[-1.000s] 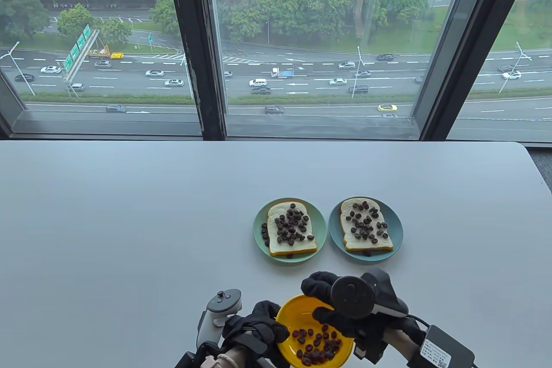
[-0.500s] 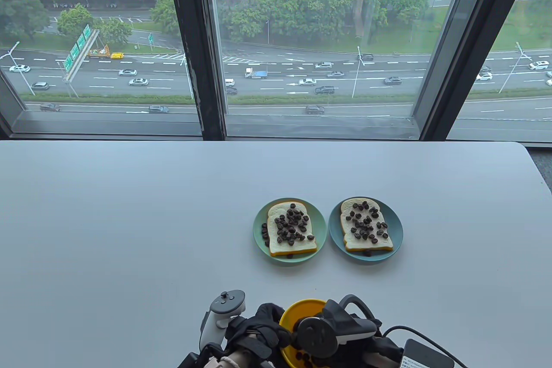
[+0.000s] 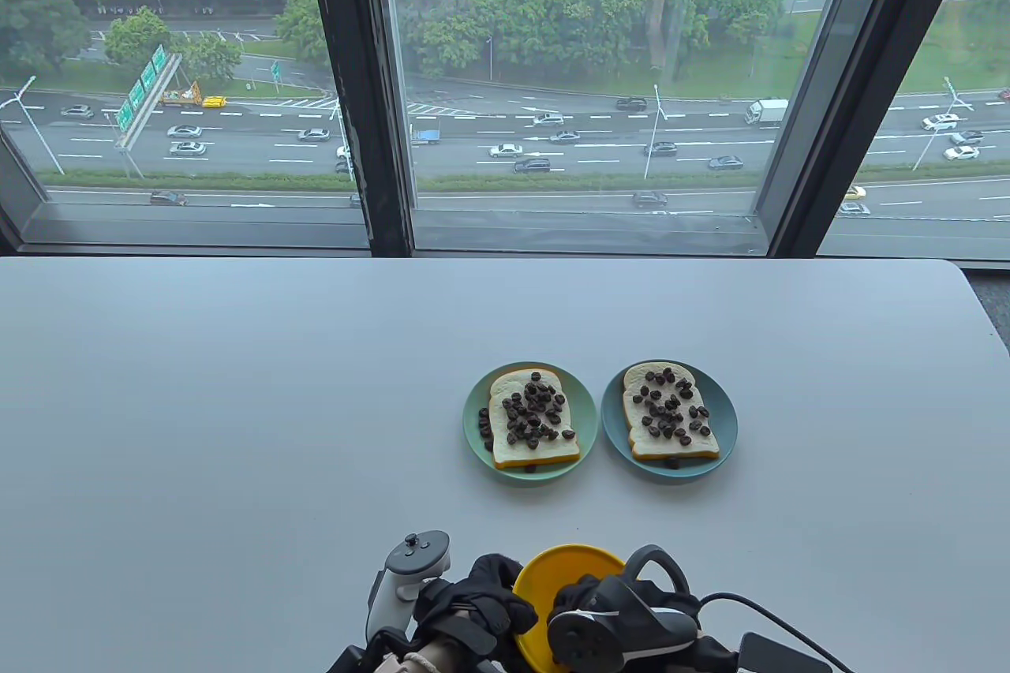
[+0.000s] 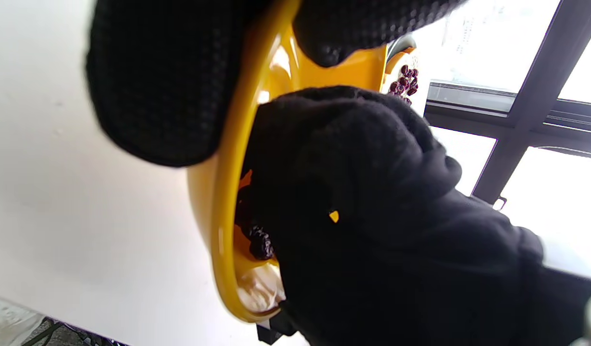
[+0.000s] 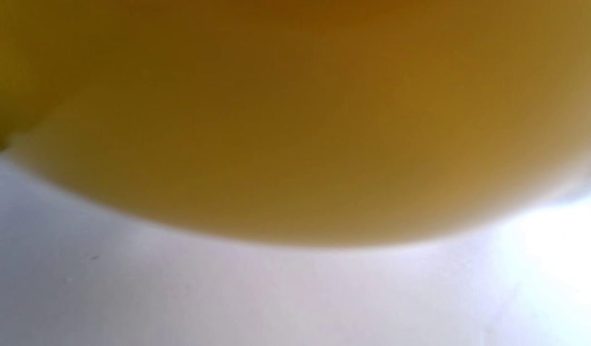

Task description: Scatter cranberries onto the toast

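Cranberries [image 4: 259, 242] lie in the yellow bowl [image 3: 552, 570] at the near edge of the counter [image 3: 237, 405]; only a few show, in the left wrist view, behind the right hand. More cranberries cover two toast slices: left toast [image 3: 530, 420] on a green plate [image 3: 473, 420], right toast [image 3: 667, 413] on a blue plate [image 3: 727, 420], the plates just beside each other, well apart from the bowl. Left hand [image 3: 481, 602] holds the bowl by its rim, fingers [image 4: 156, 86] outside, thumb over the edge. Right hand [image 3: 623, 618] reaches into the bowl, fingers bent down among the fruit; whether that grip has closed on any cannot be told. Right wrist view shows only blurred bowl wall above the counter.
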Demonstrator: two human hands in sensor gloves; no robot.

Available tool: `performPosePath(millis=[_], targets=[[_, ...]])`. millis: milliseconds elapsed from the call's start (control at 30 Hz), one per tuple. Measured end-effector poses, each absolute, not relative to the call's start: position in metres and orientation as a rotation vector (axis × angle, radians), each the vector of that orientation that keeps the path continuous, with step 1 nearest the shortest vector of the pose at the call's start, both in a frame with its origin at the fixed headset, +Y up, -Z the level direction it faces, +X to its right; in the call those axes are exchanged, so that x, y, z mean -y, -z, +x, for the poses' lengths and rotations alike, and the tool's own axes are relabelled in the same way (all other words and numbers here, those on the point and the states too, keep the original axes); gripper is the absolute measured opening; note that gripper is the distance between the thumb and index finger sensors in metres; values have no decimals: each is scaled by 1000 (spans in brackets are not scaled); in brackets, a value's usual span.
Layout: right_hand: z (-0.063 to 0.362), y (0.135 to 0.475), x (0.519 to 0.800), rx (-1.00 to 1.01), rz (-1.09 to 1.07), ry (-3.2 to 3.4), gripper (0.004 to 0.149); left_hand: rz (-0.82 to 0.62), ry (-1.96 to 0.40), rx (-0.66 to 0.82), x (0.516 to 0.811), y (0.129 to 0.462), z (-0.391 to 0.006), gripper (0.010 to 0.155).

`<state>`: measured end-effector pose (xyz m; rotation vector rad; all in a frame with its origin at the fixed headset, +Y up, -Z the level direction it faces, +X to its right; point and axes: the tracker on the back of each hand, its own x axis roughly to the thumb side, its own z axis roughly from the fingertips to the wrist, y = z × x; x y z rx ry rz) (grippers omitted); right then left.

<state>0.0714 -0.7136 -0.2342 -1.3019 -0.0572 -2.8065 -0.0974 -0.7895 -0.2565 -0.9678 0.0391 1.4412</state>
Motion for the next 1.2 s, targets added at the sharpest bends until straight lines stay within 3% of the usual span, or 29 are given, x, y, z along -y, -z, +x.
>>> performPosePath(millis=[100,200,333,500,633,733,767,900,1200], targets=[[74,237,706,19,-1271,2834,31,-973,-1449,-42,789,257,-98,61],[81,245,696,68,-1264,2882,42,-964,-1459,-35,788,257,-99,61],[91,258,691,407,-1268,2858,65,-968,-1475,-8,784,256,-97,61],[89,257,706,849,-1356,2763,80,-965,-1485,-17,782,256,-98,61],[79,246,716,513,-1360,2657,73,-939,-1459,-2,781,254,-97,62],[73,234,714,-7,-1268,2615,54,-951,-1474,9,782,253,-94,61],[73,232,714,-89,-1277,2596,49,-948,-1484,10,781,254,-93,61],[72,236,713,-5,-1283,2643,34,-975,-1488,-10,785,255,-96,61],[78,241,708,-43,-1282,2719,30,-982,-1471,-18,786,256,-97,61]])
